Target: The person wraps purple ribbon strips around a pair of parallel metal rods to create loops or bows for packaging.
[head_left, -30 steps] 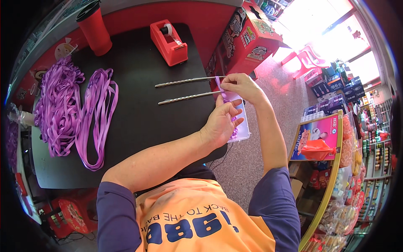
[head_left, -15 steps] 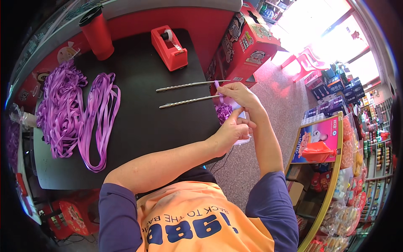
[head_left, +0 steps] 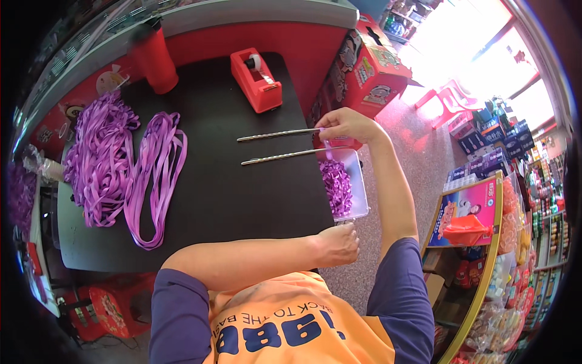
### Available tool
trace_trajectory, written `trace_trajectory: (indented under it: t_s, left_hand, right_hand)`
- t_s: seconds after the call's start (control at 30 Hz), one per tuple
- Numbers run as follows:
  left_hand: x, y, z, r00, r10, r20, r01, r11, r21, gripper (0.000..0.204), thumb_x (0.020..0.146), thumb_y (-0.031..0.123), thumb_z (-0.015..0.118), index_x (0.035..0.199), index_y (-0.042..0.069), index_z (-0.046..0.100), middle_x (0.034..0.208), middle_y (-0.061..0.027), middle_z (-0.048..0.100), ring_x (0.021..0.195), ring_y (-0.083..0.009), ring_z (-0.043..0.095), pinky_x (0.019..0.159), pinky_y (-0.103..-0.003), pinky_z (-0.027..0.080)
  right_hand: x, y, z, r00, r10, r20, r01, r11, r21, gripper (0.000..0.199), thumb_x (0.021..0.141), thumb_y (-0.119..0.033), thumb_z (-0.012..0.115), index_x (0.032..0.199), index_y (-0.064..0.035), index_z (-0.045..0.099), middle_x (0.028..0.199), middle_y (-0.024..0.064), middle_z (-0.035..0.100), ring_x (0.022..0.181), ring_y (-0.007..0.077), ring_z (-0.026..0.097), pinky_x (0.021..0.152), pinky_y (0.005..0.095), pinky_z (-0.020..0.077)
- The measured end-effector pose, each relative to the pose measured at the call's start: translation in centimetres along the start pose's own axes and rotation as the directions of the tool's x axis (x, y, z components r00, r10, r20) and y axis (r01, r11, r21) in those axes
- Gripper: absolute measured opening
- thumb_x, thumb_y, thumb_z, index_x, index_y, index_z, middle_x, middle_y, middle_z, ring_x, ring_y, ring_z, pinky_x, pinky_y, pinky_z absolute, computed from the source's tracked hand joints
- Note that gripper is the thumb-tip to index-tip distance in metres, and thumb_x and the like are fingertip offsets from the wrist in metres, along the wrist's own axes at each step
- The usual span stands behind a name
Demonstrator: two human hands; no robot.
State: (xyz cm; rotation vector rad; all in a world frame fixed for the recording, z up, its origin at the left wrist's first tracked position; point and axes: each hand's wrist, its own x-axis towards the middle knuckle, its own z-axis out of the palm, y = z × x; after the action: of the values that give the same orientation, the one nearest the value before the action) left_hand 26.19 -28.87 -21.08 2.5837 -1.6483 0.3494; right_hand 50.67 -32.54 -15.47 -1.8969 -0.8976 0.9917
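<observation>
Steel rods (head_left: pixel 282 133) — two; hands — two.

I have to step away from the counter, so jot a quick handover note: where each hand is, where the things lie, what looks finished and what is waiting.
Right hand: pinching a purple strip at the near ends of the two metal rods.
Left hand: closed, at the table edge just below the clear tray; contents cannot be told.
The tray holds small curled purple pieces, which look finished.
Waiting: loose purple ribbon heaped at the table's left.
Red tape dispenser and red tumbler stand at the back.
</observation>
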Motion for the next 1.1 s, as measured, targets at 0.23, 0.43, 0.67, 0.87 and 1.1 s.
trace_trajectory:
  t_s: [0.23, 0.43, 0.67, 0.87, 1.1]
  left_hand:
    - [0.7, 0.7, 0.6, 0.998, -0.014, 0.064, 0.016, 0.999, -0.031, 0.018, 0.082, 0.019, 0.054, 0.079, 0.008, 0.068, 0.08, -0.005, 0.065, 0.08, -0.0204, 0.063, 0.071, -0.035, 0.042]
    - [0.7, 1.0, 1.9, 1.0, -0.012, -0.015, 0.012, 0.999, 0.035, 0.02, 0.082, 0.018, 0.054, 0.081, 0.007, 0.07, 0.083, -0.0072, 0.067, 0.083, -0.022, 0.064, 0.075, -0.036, 0.043]
    - [-0.1, 0.7, 1.3, 0.991, -0.042, -0.13, 0.048, 0.998, 0.043, 0.018, 0.081, 0.018, 0.055, 0.076, 0.009, 0.069, 0.08, -0.0068, 0.066, 0.079, -0.0212, 0.063, 0.074, -0.036, 0.042]
    - [0.1, 0.8, 1.2, 0.997, -0.004, -0.078, 0.0, 0.999, -0.039, 0.016, 0.077, 0.018, 0.056, 0.073, 0.008, 0.068, 0.076, -0.0063, 0.064, 0.075, -0.0201, 0.062, 0.071, -0.035, 0.04]
    - [0.3, 0.4, 1.3, 1.0, 0.023, -0.02, -0.024, 0.999, -0.028, 0.015, 0.074, 0.018, 0.056, 0.065, 0.009, 0.063, 0.066, -0.0026, 0.057, 0.065, -0.0167, 0.059, 0.063, -0.033, 0.038]
  right_hand:
    - [-0.8, 0.6, -1.4, 1.0, 0.027, -0.015, -0.028, 0.999, -0.032, 0.028, 0.083, -0.017, 0.067, 0.104, 0.0006, 0.064, 0.088, 0.0007, 0.064, 0.08, 0.0077, 0.058, 0.072, 0.023, 0.0478]
    - [0.5, 0.5, -0.3, 0.987, 0.158, -0.005, -0.154, 0.972, 0.18, 0.023, 0.083, -0.009, 0.066, 0.101, 0.0035, 0.062, 0.085, 0.0064, 0.066, 0.076, 0.0107, 0.063, 0.069, 0.0232, 0.0501]
    - [0.8, 0.6, -0.6, 0.991, 0.134, -0.009, -0.13, 0.975, 0.181, 0.02, 0.08, -0.007, 0.069, 0.096, 0.0044, 0.064, 0.082, 0.0065, 0.066, 0.073, 0.0103, 0.063, 0.067, 0.0208, 0.0498]
    - [-0.8, 1.8, -1.8, 0.991, 0.129, -0.036, -0.121, 0.978, 0.17, 0.023, 0.08, -0.01, 0.069, 0.098, 0.0032, 0.065, 0.08, 0.0052, 0.066, 0.068, 0.0091, 0.062, 0.062, 0.0205, 0.0492]
    - [-5.1, 10.7, -4.5, 0.923, 0.285, -0.259, -0.281, 0.958, 0.053, 0.026, 0.086, -0.025, 0.065, 0.098, -0.0018, 0.066, 0.082, 0.0064, 0.07, 0.067, 0.0071, 0.064, 0.057, 0.0182, 0.0474]
